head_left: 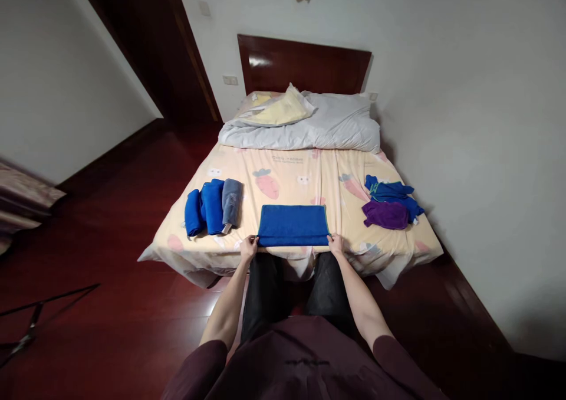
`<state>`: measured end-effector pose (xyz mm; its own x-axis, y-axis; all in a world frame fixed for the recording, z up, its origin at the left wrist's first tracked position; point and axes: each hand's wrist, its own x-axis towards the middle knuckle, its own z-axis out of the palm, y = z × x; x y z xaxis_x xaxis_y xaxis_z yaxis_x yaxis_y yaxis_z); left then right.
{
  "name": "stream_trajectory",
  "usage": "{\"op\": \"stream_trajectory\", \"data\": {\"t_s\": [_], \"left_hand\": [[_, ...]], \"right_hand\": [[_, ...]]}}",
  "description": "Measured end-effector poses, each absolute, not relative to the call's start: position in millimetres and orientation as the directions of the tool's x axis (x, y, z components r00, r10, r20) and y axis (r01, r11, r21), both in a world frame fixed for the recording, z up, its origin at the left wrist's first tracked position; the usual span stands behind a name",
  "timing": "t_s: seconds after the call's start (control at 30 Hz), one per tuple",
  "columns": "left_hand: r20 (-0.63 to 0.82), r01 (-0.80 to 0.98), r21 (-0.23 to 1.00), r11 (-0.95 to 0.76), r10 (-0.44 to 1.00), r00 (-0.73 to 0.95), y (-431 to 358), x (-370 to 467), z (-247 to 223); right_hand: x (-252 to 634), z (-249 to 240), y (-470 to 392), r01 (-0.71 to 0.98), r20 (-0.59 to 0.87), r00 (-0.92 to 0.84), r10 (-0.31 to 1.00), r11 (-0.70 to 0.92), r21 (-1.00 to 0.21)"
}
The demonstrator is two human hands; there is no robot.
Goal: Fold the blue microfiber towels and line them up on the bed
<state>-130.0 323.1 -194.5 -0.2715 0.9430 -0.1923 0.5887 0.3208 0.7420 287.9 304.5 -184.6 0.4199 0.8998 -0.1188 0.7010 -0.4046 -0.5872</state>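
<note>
A blue towel (292,220) with a thin green edge lies flat on the bed in front of me, its near edge folded over in a narrow strip. My left hand (249,247) pinches the near left corner of this towel. At the near right corner, my right hand (335,243) is closed on the same strip. Left of it lie rolled towels: blue ones (213,206) and a grey one (232,202). On the right side are a crumpled purple towel (385,215) and loose blue towels (393,192) with green edging.
The bed (283,170) has a carrot-print sheet. Toward the dark wooden headboard (305,65) lie a bunched grey-white quilt (340,120) and a pale yellow pillow (283,110). A black stand leg (33,320) is on the red floor at left.
</note>
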Motion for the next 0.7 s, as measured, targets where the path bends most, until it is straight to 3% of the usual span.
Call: {"op": "stream_trajectory", "data": {"t_s": [0.7], "left_hand": [[-0.338, 0.625, 0.603, 0.496, 0.868, -0.362, 327.1, -128.6, -202.8]], "right_hand": [[289.7, -172.8, 312.1, 0.702, -0.282, 0.487, 0.827, -0.562, -0.436]]}}
